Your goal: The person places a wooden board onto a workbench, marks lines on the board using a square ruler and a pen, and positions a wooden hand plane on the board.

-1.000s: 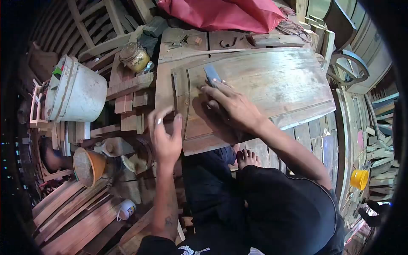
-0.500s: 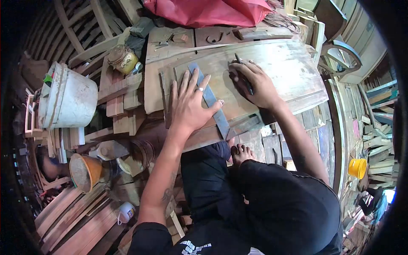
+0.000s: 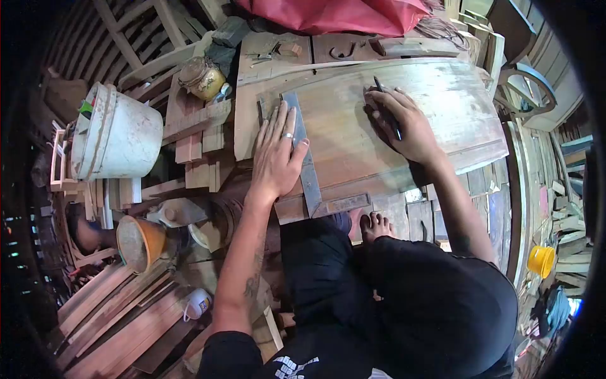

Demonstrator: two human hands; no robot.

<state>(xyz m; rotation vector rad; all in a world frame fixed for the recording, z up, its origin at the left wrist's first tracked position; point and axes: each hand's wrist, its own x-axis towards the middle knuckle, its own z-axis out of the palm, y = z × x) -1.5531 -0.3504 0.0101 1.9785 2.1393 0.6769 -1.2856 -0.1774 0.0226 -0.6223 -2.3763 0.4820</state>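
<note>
A wide, pale wooden board (image 3: 353, 126) lies before me, its near edge above my knees. Across its left part rests a metal try square (image 3: 308, 174), with its shorter arm along the board's near edge. My left hand (image 3: 278, 151) lies flat, fingers stretched out and a ring on one, pressing on the square's blade and the wood beside it. My right hand (image 3: 410, 126) is closed around a slim dark pencil (image 3: 396, 126) and rests on the board's middle right. The pencil's lower tip is hard to make out.
Left of the board stand a dirty white bucket (image 3: 126, 136), a jar (image 3: 201, 79) and an orange bucket (image 3: 151, 246). Planks (image 3: 120, 316) lie at lower left. Red cloth (image 3: 341, 16) and a wooden hand plane (image 3: 416, 47) are behind the board. A yellow pail (image 3: 541, 260) is at right.
The try square has turned, its near end swinging left, so its short arm now sits closer along the board's near edge. My left hand's fingers have drawn together. The whole view has shifted slightly.
</note>
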